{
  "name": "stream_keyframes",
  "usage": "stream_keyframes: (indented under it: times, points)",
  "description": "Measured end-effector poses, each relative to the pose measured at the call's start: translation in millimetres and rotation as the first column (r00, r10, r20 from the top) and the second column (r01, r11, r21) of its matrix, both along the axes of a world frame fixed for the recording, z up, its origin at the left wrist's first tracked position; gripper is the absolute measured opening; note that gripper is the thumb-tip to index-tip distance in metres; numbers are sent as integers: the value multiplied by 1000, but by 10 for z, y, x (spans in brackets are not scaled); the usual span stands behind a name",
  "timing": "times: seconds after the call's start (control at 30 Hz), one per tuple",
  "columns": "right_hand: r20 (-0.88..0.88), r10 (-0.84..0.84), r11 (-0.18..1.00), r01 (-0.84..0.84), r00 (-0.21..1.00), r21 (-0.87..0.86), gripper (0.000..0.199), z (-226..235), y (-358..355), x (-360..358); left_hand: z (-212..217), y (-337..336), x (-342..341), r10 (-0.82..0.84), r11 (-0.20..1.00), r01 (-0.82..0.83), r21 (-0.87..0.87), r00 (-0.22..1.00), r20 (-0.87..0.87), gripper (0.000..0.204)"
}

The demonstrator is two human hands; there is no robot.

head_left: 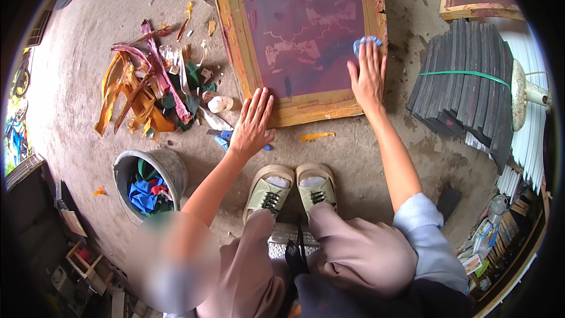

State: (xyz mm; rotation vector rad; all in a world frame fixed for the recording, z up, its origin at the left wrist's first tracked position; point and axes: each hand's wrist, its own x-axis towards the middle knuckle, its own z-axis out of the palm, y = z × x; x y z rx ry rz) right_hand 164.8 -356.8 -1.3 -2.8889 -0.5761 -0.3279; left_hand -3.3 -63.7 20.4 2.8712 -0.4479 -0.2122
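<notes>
A screen-printing frame lies in front of me, its wooden border covered with worn yellow-brown tape. Pale, patchy marks show on its purple mesh. My left hand rests on the near left corner of the border, fingers extended and holding nothing. Over the right side of the frame, my right hand presses a crumpled blue cloth under its fingers. Part of the cloth sticks out past the fingertips; the rest is hidden by the hand.
Peeled tape strips and scraps lie on the floor at left, beside a small white bottle. A grey bucket of rags stands nearer. At right are a strapped stack of dark boards and another frame.
</notes>
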Motion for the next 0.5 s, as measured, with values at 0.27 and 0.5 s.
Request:
stream_keyframes:
  times: [0.27, 0.5]
  points:
    - [-131, 620, 777, -628, 774, -36, 54, -247, 1026, -1002, -174, 127, -57, 26, 999, -26, 43, 1000, 1, 98]
    - [110, -65, 995, 57, 992, 81, 48, 130, 187, 523, -4, -69, -15, 20, 999, -20, 41, 1000, -3, 98]
